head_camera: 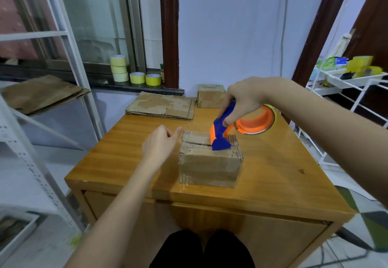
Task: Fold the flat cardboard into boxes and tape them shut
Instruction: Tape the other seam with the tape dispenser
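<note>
A small folded cardboard box [210, 167] stands in the middle of the wooden table [273, 175], its top flaps closed with a seam showing. My right hand [243, 99] grips the blue handle of an orange and blue tape dispenser [241, 126]. The dispenser's blue blade end presses on the box's top near the seam. My left hand [160, 143] is beside the box's left top edge, thumb touching the corner, fingers loosely curled and holding nothing.
A stack of flat cardboard [161, 106] lies at the table's far edge, beside a finished small box [210, 96]. Yellow tape rolls [128, 71] sit on the window ledge. A white shelf with flat cardboard [42, 93] stands left, and a white rack [344, 80] stands right.
</note>
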